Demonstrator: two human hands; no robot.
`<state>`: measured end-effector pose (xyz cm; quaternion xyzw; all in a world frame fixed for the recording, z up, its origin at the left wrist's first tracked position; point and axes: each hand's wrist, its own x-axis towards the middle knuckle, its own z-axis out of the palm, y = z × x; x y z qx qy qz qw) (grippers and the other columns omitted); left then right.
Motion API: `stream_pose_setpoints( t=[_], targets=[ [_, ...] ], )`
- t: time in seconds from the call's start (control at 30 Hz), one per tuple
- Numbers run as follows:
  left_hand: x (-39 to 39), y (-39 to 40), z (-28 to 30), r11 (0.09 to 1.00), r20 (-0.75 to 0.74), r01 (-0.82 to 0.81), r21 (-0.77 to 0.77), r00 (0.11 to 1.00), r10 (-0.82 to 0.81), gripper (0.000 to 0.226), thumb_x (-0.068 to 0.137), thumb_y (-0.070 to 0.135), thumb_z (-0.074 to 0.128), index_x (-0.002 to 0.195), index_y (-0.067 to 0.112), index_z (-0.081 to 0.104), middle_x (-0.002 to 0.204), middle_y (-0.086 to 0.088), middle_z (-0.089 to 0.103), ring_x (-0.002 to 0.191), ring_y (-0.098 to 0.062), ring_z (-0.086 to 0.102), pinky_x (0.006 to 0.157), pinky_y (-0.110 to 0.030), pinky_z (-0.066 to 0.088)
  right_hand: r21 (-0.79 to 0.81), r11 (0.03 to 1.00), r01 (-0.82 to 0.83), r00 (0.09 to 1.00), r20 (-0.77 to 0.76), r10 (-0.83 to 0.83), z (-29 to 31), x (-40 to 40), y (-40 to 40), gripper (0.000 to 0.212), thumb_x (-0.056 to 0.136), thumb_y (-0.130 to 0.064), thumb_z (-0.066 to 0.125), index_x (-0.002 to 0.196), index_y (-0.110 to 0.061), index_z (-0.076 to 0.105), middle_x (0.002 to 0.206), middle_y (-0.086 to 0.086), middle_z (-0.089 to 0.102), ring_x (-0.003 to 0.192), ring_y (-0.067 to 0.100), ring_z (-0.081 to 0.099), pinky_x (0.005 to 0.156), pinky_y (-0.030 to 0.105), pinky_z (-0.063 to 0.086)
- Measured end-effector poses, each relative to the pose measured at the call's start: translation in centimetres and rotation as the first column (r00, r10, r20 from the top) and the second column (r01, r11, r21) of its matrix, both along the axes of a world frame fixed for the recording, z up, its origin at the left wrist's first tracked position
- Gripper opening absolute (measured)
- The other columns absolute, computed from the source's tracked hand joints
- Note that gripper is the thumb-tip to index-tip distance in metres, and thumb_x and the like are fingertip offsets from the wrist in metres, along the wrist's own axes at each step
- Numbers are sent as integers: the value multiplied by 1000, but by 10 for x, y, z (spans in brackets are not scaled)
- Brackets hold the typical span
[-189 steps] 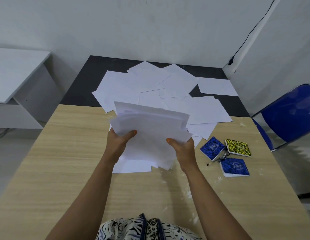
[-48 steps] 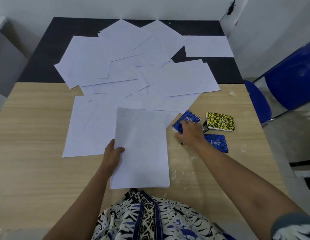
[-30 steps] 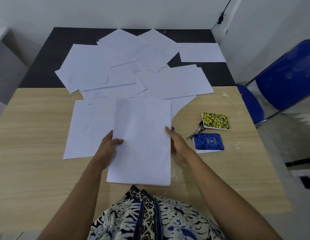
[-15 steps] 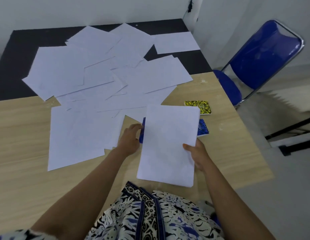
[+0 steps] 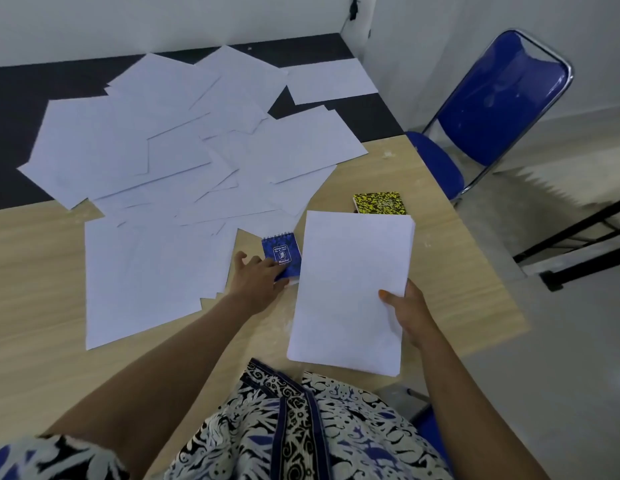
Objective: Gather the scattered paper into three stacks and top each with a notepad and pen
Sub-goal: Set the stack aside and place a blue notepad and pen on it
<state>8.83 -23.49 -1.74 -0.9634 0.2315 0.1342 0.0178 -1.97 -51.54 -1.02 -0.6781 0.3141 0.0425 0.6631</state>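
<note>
Head view: paper stack (image 5: 350, 289) lies lengthwise away from the person, pinched by right hand (image 5: 410, 315).
Left hand (image 5: 256, 278), fingers spread, now rests on the blue notepad (image 5: 281, 254), which was half hidden before.

Left hand (image 5: 258, 278) spread, right hand (image 5: 407, 311) gripping

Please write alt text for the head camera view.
A person's right hand holds a squared paper stack above a wooden table, while the left hand touches a blue notepad. Loose sheets and a yellow notepad lie beyond.
</note>
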Motion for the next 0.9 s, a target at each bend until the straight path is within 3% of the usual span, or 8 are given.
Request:
stream_pose_setpoints(
  t=[0.13,0.23,0.33,0.5,0.7,0.9],
  targets=[
    [1,10,13,962,48,-169,-215,982,183,36,102,40,29,99,28,63,88,9,63,93,-17,60,105,-44,13,23,998,-62,998,-3,62,2,4,5,42,89,-1,62,129,-13,55,121,4,64,109,24,61,96,40,48],
    [11,19,23,882,73,-279,-380,941,329,35,103,36,31,92,23,62,71,8,60,83,-18,63,104,-41,14,49,991,-121,992,-14,122,3,9,9,43,89,0,62,129,-13,55,123,7,64,111,25,61,97,41,48],
    [29,31,31,734,-2,-393,-554,882,471,31,102,35,37,99,22,65,73,2,64,84,-22,63,98,-37,24,41,981,-188,981,-32,189,7,15,17,42,89,3,61,128,-11,56,121,7,64,106,22,62,85,28,51],
    [55,50,43,556,-163,-494,-668,826,539,29,99,34,48,108,17,69,99,-9,70,94,-30,62,79,-35,44,-8,920,-392,916,-97,389,9,28,34,45,90,5,58,132,-7,52,124,8,61,108,21,58,79,17,47],
    [73,67,46,574,-198,-473,-668,857,476,29,98,32,51,113,16,70,112,-5,70,101,-25,63,74,-28,42,-73,808,-584,804,-189,564,8,51,66,47,90,5,58,134,-10,51,119,2,59,107,19,57,88,26,42],
    [82,77,48,637,-163,-424,-644,889,427,25,97,32,53,109,21,71,109,5,68,95,-18,58,80,-32,45,-70,781,-620,776,-201,598,3,71,91,55,87,6,60,138,-8,45,125,5,57,109,18,54,89,26,41]
  ],
)
